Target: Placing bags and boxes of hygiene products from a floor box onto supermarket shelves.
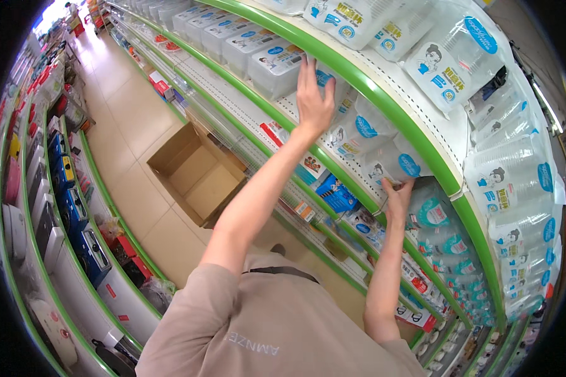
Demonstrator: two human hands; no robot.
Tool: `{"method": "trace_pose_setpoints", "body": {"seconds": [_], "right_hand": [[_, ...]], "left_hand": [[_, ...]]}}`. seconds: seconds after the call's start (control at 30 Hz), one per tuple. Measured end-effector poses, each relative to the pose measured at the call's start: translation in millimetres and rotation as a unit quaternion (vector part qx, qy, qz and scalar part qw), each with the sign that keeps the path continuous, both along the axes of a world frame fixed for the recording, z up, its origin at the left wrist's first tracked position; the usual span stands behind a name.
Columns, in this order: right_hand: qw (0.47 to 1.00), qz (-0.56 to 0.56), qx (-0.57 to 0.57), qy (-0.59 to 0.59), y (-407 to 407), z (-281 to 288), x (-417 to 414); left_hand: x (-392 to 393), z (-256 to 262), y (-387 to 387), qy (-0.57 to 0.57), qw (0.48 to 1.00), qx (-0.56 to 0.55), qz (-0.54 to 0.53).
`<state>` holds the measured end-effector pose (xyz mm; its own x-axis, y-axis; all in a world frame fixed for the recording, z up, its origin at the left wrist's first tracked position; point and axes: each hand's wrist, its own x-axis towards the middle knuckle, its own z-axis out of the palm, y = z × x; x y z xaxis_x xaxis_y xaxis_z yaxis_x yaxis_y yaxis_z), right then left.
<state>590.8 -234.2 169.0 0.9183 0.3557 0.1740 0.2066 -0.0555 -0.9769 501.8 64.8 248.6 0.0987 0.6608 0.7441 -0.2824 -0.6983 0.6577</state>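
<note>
My left hand [313, 101] reaches onto a middle shelf, its fingers straight and thumb apart. It lies against a bagged pack of clear plastic cups [324, 77], beside a row of translucent lidded plastic boxes [276, 59]. Farther right on that shelf, my right hand [397, 200] grips the near end of another bagged cup pack [391, 160], thumb and fingers on its edge. Between the hands rests one more cup pack [361, 127]. Packs with teal labels [429, 212] stand just beyond my right hand. The fingertips of both hands are partly hidden.
An open cardboard box [198, 174] sits on the tiled floor [115, 136] to my left. The green-edged shelf [382, 89] above the hands bears more cup packs [441, 70]. Shelving with boxed goods [87, 249] lines the aisle's other side. Far down the aisle is a person [74, 21].
</note>
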Motion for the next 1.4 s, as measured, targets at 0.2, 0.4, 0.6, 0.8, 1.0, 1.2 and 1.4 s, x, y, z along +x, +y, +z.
{"method": "trace_pose_setpoints", "body": {"seconds": [0.2, 0.4, 0.6, 0.8, 1.0, 1.2, 1.4], "right_hand": [[1.000, 0.020, 0.020, -0.006, 0, 4, -2], [1.000, 0.017, 0.001, -0.010, 0, 0, 1], [0.999, 0.017, -0.035, -0.033, -1, -5, 5], [0.996, -0.013, -0.020, -0.090, 6, -8, -15], [0.985, -0.085, -0.052, -0.139, 3, -13, -82], [0.968, -0.059, -0.165, -0.179, -27, -54, -164], [0.912, 0.190, -0.350, 0.098, -55, -145, -189]], "left_hand": [[25, 8, 32, 0.003, 0.989, -0.146, -0.039], [39, 1, 30, 0.136, 0.948, -0.278, -0.079], [37, -4, 32, 0.164, 0.970, -0.175, -0.039], [25, -15, 42, 0.112, 0.955, -0.231, -0.149], [16, -24, 36, 0.101, 0.946, -0.268, -0.151], [-30, -54, 29, 0.154, 0.983, -0.104, -0.004], [-165, -176, -1, 0.336, 0.925, -0.173, -0.033]]}}
